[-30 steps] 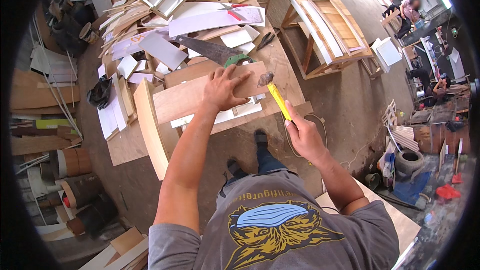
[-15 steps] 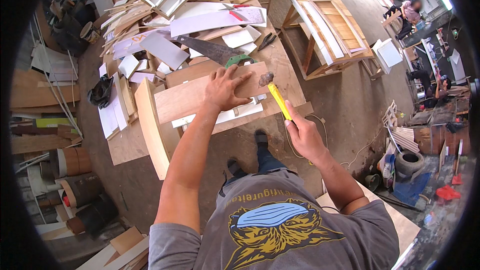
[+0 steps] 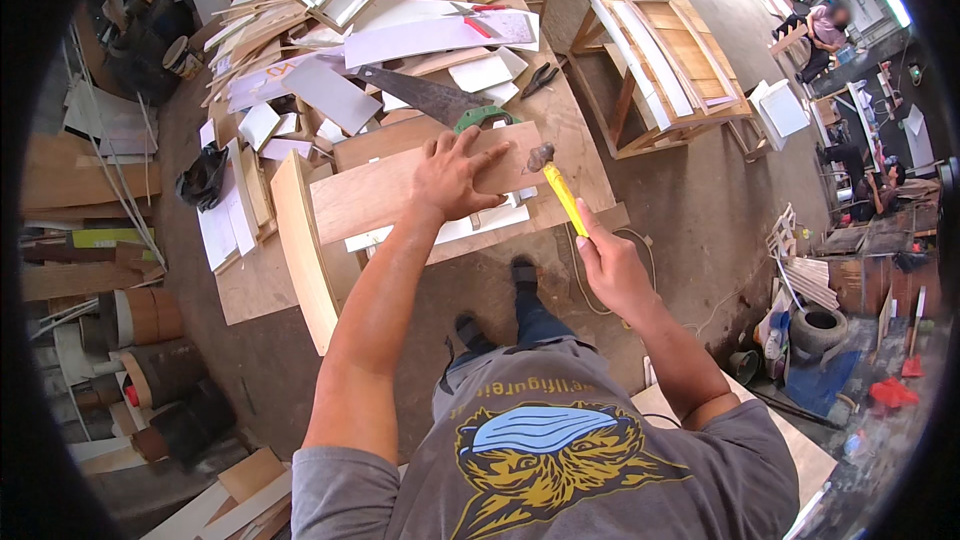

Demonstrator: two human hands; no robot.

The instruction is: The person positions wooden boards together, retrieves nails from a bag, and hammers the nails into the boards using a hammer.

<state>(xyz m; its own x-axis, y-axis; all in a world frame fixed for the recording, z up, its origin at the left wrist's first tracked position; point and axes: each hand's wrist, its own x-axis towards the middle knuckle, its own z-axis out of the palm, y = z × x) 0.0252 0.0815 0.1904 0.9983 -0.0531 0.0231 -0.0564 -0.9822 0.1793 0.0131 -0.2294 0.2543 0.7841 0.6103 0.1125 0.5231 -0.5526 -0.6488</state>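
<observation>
Set in a cluttered woodworking shop, at a plywood desk (image 3: 255, 290) heaped on its far side with timber offcuts (image 3: 330, 35). Presses down with the left hand (image 3: 448, 178), on widely fanned fingers, over a flat brown wooden plank (image 3: 365, 190), nearer its right end than its left. Grips a yellow-handled hammer (image 3: 565, 195) in the right hand (image 3: 612, 262), with fingers wrapped around the lower handle. Holds the hammer head (image 3: 541, 157) at the plank's right end, just beyond the left index fingertip; cannot tell whether touching the wood or slightly above. Runs, as to the plank's long axis, crosswise to the body, from lower left to upper right, directly under the left fingers and ahead and leftward of the right ones. Closer to that right end with the left hand, then; kept back by the handle's length with the right. Farther out, past the plank's far edge, shows a green-handled handsaw (image 3: 415, 92); near its left end, a curved pale board (image 3: 300, 250); beyond the handsaw, to the right, dark-handled pliers (image 3: 540, 80).
</observation>
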